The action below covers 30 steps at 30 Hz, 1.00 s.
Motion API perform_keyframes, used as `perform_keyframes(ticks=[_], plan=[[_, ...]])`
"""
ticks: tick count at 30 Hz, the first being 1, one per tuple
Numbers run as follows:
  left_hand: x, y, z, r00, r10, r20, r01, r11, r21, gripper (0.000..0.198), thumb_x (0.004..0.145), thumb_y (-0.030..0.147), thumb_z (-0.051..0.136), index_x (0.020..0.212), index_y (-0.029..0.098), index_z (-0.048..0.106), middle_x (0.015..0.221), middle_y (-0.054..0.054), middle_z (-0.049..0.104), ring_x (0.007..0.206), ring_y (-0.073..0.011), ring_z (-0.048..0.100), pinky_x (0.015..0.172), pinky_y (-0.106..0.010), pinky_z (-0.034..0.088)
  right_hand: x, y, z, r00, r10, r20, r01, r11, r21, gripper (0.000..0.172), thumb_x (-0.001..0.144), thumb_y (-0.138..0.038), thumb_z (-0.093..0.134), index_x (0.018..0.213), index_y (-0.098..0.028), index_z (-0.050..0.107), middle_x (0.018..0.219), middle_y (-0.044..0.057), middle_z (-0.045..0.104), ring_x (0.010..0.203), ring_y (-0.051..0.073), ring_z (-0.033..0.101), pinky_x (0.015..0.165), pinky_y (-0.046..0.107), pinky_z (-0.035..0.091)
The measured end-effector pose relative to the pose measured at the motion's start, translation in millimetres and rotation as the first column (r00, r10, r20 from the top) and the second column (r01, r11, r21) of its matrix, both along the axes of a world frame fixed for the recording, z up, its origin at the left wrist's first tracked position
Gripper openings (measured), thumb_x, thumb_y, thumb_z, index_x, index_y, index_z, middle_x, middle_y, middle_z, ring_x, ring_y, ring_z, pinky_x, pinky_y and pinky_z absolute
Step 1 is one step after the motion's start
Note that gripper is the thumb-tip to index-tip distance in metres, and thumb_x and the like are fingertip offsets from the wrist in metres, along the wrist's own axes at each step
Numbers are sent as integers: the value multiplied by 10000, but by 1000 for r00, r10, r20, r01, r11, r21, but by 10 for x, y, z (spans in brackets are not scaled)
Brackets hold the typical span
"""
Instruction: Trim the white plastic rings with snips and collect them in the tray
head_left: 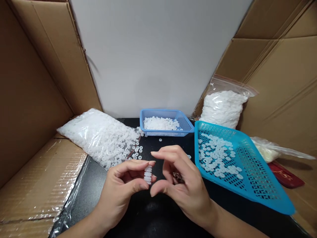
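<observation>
My left hand (121,188) pinches a short stack of white plastic rings (148,175) between thumb and fingers, above the black table. The stack is upright, with narrow gaps between its layers. Just right of it is my right hand (184,181), thumb and forefinger spread apart near the stack. Small dark brown, shiny pieces (178,178) lie in its palm, partly hidden by the curled fingers; their kind is not clear. Loose white rings (218,155) like those in the stack lie in a bright blue basket (268,178) to the right.
A clear bag of white rings (99,135) spills onto the black table (148,215) at left. A smaller blue basket (167,133) with rings stands at the back. On the right are a full zip bag (221,107), a small bag (267,150) and a red object (287,175). Cardboard walls (284,66) flank the table.
</observation>
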<state>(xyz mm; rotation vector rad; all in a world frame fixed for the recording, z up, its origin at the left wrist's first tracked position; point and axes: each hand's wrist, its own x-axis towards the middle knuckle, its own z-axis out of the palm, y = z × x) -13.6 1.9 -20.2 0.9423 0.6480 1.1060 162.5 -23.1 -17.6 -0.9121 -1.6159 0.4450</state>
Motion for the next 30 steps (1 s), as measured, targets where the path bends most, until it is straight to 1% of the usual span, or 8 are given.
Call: perform_keyframes(ticks=[2, 5, 8, 11, 14, 21, 25, 30], plan=[[0, -4, 19, 1000, -9, 19, 9, 1000, -13, 267, 596, 256, 996, 831, 254, 868, 944, -54, 856, 718, -176, 772, 714, -255, 635, 32, -8, -2, 999, -37, -21, 37, 999, 17, 340, 999, -533, 580, 1069, -233, 723, 978, 63, 652, 575, 113, 556, 484, 261, 472], [-6, 1, 27, 999, -16, 39, 17, 1000, -18, 262, 609, 256, 992, 836, 246, 864, 952, -51, 859, 720, -160, 781, 721, -215, 628, 102, -18, -2, 998, -65, 20, 66, 997, -49, 532, 1039, -621, 386, 801, -220, 643, 642, -6, 562, 498, 123, 514, 459, 256, 407], [-13, 11, 20, 998, -18, 56, 19, 1000, -23, 257, 622, 254, 987, 845, 245, 860, 959, -36, 859, 725, -142, 784, 715, -176, 614, 147, -32, 8, 989, -49, 139, 67, 989, -131, 612, 947, -782, 377, 969, -229, 640, 574, -50, 479, 459, 126, 470, 433, 250, 390], [-14, 19, 16, 998, -7, 65, 9, 1000, -25, 254, 625, 256, 986, 845, 244, 860, 944, -26, 859, 721, -129, 779, 720, -161, 608, 138, -45, 2, 967, 12, 254, 13, 995, -96, 557, 1074, -590, 308, 1407, -235, 579, 808, 23, 612, 638, 162, 606, 578, 272, 532], [-7, 24, 29, 998, 13, 61, -11, 999, -38, 255, 614, 262, 991, 833, 237, 862, 925, -27, 857, 724, -128, 774, 729, -167, 613, 110, -40, -38, 949, 9, 316, -18, 999, 26, 494, 1106, -288, 368, 1599, -308, 381, 933, 52, 623, 767, 173, 645, 679, 283, 579], [5, 20, 55, 995, 67, 75, -65, 998, -20, 207, 594, 262, 998, 726, 220, 844, 865, -12, 838, 702, -113, 748, 716, -169, 622, 138, -30, -64, 905, -141, 402, 18, 955, 296, 666, 1009, -65, 560, 1598, -313, 374, 934, 61, 725, 790, 165, 704, 693, 250, 591], [13, 19, 38, 994, 78, 71, -77, 997, -26, 213, 590, 252, 999, 725, 213, 838, 806, -6, 823, 678, -100, 730, 701, -157, 615, 131, -42, -29, 866, -198, 459, 22, 933, 360, 629, 1015, -54, 544, 1587, -274, 398, 887, 56, 761, 754, 154, 729, 653, 233, 580], [24, 23, 14, 993, 94, 71, -93, 996, -10, 216, 598, 258, 995, 731, 201, 834, 785, -13, 809, 675, -101, 714, 677, -158, 606, 112, -45, -31, 841, -243, 483, 32, 914, 404, 473, 1022, -57, 545, 1477, -182, 566, 880, 59, 768, 740, 133, 719, 640, 220, 567]])
